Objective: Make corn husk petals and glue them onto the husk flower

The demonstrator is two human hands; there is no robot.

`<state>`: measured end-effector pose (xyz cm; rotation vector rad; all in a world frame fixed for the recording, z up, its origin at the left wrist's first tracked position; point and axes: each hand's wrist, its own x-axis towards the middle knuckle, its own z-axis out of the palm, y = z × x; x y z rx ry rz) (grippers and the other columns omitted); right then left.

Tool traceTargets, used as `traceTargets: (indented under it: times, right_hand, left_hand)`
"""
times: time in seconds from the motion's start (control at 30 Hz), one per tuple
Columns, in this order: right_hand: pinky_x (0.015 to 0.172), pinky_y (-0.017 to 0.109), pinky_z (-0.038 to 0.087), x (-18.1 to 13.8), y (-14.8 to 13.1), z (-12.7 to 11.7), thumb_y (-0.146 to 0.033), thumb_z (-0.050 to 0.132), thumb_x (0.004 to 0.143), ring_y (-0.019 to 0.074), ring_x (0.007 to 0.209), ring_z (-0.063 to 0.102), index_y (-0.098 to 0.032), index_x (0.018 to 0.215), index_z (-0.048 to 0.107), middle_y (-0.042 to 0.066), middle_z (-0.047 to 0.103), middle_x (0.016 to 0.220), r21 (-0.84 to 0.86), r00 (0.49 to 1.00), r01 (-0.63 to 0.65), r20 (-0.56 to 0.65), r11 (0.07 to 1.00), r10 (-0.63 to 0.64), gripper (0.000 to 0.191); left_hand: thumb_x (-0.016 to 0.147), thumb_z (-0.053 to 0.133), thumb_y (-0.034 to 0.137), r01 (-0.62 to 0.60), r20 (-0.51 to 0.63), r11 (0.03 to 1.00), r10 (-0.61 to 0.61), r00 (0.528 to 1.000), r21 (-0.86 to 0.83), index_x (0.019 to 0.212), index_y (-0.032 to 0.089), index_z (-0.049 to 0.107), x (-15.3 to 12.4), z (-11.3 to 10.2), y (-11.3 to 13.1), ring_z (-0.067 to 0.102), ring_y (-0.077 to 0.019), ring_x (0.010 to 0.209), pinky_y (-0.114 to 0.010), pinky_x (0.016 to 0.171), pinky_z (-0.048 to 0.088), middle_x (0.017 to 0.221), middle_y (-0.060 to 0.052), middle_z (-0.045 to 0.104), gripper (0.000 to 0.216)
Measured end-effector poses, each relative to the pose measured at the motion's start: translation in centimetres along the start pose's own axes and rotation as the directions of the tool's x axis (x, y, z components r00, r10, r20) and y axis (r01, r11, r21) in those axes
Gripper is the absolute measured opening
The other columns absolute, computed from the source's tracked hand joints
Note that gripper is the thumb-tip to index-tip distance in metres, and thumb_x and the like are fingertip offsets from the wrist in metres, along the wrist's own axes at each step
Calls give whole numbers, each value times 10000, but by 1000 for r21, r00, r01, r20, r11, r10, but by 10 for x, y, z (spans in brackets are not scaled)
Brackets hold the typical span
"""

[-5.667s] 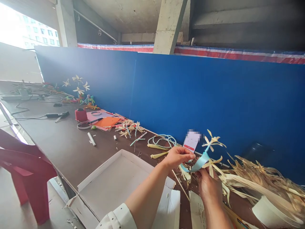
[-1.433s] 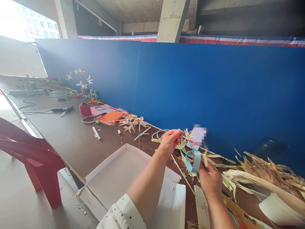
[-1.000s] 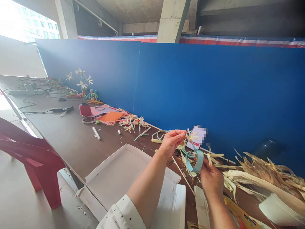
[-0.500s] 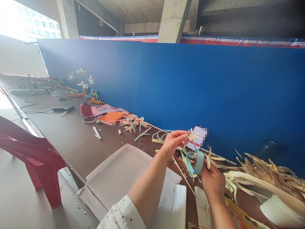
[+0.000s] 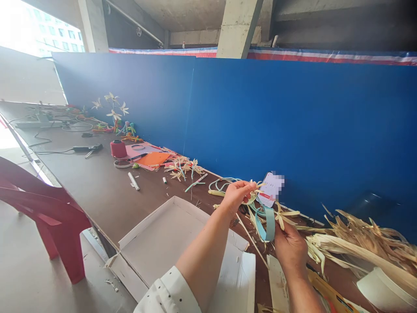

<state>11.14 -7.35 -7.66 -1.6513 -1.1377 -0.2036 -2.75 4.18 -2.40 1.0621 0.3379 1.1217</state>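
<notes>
My left hand (image 5: 237,196) is closed in a pinch on a small straw flower (image 5: 256,189) of pale dried husk strips. From it a light blue ribbon (image 5: 267,222) curls down in a loop. My right hand (image 5: 289,248) is closed on the lower end of that ribbon and on a second straw flower (image 5: 282,215). Both hands hover just above the brown table (image 5: 87,191), near the blue partition (image 5: 293,130).
A flat white cardboard box (image 5: 169,248) lies under my left forearm. Dried husks (image 5: 358,243) pile at the right with a white bowl (image 5: 384,291). A phone (image 5: 272,188) leans on the partition. Further left lie more straw flowers (image 5: 182,167), orange paper (image 5: 153,158), a red spool (image 5: 117,149), cables. A red chair (image 5: 42,213) stands at left.
Since 5.7 s ago the ribbon has gone from a stretched band to a hanging loop. In the last second my left hand sank slightly with the flower, and the right hand shifted a little.
</notes>
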Motion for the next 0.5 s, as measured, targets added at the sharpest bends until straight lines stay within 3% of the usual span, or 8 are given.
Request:
traceTargets:
  times: [0.23, 0.37, 0.5]
  right_hand:
    - [680, 339, 470, -1, -2, 1, -601, 538, 744, 272, 778, 651, -175, 915, 751, 95, 727, 855, 19, 999, -24, -24, 1000, 24, 507]
    - [751, 377, 471, 0, -6, 1, -599, 544, 734, 299, 854, 646, -145, 934, 745, 115, 721, 910, 56, 998, -55, -40, 997, 57, 535]
    - [815, 391, 459, -1, -10, -1, -560, 565, 725, 305, 893, 642, -131, 948, 741, 117, 718, 937, 92, 994, -92, -47, 992, 97, 515]
  left_hand:
    - [596, 747, 501, -20, 26, 997, 22, 999, -73, 697, 131, 598, 0, 2, 1, 484, -59, 483, -182, 434, 310, 584, 15, 529, 411]
    - [602, 747, 493, -1, 57, 994, 7, 998, -111, 753, 122, 611, 0, 2, 0, 589, -109, 560, -193, 464, 397, 665, -23, 600, 423]
    - [602, 762, 454, 22, 75, 989, -11, 997, -147, 741, 122, 599, 1, 1, -1, 607, -122, 563, -206, 500, 445, 602, -2, 571, 396]
